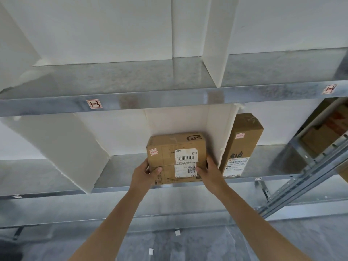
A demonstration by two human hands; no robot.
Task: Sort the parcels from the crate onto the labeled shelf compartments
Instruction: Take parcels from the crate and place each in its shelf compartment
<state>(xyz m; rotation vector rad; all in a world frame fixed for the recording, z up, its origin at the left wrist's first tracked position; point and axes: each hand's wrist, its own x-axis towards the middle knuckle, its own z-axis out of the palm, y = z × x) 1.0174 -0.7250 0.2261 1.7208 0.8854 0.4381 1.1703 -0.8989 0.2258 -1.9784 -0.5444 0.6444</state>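
Centre frame, parcel (176,157) sits on shelf (122,166) between left hand (144,174) and right hand (211,171); divider (224,136), then tall box (242,146), to its right.

Grey floor (188,247) below; two small white scraps (177,233) lying on it.

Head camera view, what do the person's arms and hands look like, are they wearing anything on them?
Nothing worn that shows. The left hand and right hand are bare, no gloves and no rings visible. The left forearm and right forearm are bare too, with no sleeves, watch or wristband up to the frame's lower edge.
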